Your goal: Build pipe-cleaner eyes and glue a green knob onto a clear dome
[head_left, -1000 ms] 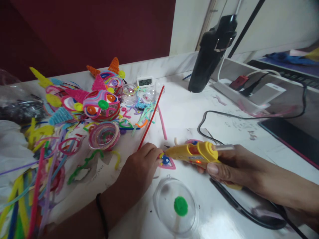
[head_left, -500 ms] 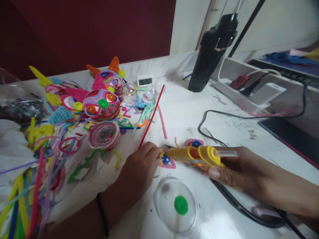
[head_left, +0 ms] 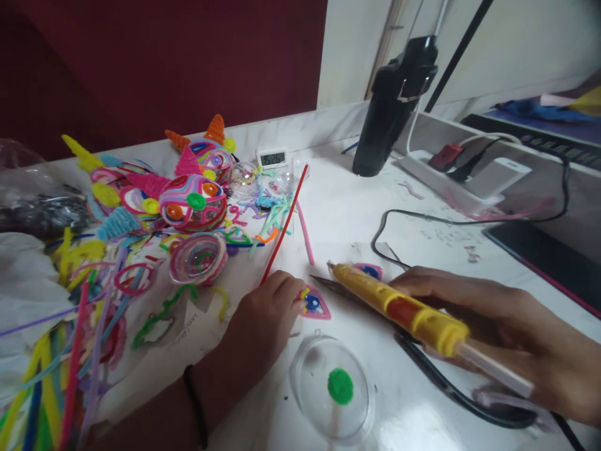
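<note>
My left hand (head_left: 263, 319) is closed around the lower end of a red pipe cleaner (head_left: 285, 225), which slants up and away. Its fingertips touch the left edge of a pink-rimmed eye shape (head_left: 315, 304) with a blue centre and yellow bits. In my right hand (head_left: 507, 326) is a yellow glue gun (head_left: 399, 304), nozzle pointing left and a glue stick sticking out behind; the handle is hidden. Black-handled scissors (head_left: 446, 382) lie beneath it. A second eye shape (head_left: 369, 270) lies just behind the nozzle. Nearer me sits a clear round dome (head_left: 312, 391) with a green disc.
Colourful pipe-cleaner figures (head_left: 192, 200), a wrapped ring-shaped cup (head_left: 198, 258) and loose pipe cleaners (head_left: 44, 369) crowd the left. A small clock (head_left: 272, 158) and black bottle (head_left: 392, 113) stand behind. On the right are a power strip (head_left: 474, 197), cable (head_left: 451, 220) and phone (head_left: 549, 257).
The glue gun has moved away from the eye shape toward the right, its rear swinging down toward me, which uncovers the scissor blades. My left hand has stayed nearly still.
</note>
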`<state>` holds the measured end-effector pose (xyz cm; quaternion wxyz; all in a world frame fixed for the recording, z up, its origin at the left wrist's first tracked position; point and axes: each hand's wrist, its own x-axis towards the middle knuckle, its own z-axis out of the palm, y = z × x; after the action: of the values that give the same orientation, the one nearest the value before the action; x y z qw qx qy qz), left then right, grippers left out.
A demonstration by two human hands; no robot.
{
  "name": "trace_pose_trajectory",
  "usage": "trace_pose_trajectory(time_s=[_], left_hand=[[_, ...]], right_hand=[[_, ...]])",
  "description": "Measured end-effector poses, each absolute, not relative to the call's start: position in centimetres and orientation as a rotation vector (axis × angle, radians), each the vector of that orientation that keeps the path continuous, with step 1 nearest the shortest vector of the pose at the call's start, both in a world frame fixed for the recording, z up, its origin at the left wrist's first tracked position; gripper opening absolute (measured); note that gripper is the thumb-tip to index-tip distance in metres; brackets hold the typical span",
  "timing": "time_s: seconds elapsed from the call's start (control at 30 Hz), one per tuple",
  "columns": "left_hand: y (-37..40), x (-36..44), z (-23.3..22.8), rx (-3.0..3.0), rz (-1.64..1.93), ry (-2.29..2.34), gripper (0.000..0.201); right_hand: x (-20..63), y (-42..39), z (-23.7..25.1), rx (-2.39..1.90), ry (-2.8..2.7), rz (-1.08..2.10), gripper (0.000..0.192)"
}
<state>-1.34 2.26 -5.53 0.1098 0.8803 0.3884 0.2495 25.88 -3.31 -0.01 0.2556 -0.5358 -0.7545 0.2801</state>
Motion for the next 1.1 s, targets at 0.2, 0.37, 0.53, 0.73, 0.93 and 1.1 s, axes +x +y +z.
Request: trace_pose_trajectory(time_s=[0.2,0.37,0.53,0.73,0.93,1.1], left_hand=[[2.3,-1.3,-5.4,2.582,0.823,1.066,0.013],[2.3,-1.5,-5.7,2.572,0.825,1.03,0.015],[2.1,-1.7,-5.8,2.555,0.795,1.021,0.019],[2.1,-1.7,-5.9,2.622,0.806,0.969,0.023],[2.2,-1.7,-6.1,2.717,0.861,0.951,0.021],[2.1,-1.4,-5.5,2.719,0.871,0.94,0.021]], right_hand=[[26.8,-2.6,-1.1,-1.343,-2.321,0.197,0.033],[27.3,-1.8,-2.8,-1.39,-2.404,-0.077,0.032],[27.6,-1.4,-3.3,-1.365,-2.44,-0.222,0.028],[27.7,-1.2,-3.6,-1.421,-2.436,-0.205,0.032],[27.4,-0.8,-3.8,-1.443,-2.426,-0.118,0.034],[27.5,-0.9,-3.5,-1.488,-2.448,-0.082,0.034]])
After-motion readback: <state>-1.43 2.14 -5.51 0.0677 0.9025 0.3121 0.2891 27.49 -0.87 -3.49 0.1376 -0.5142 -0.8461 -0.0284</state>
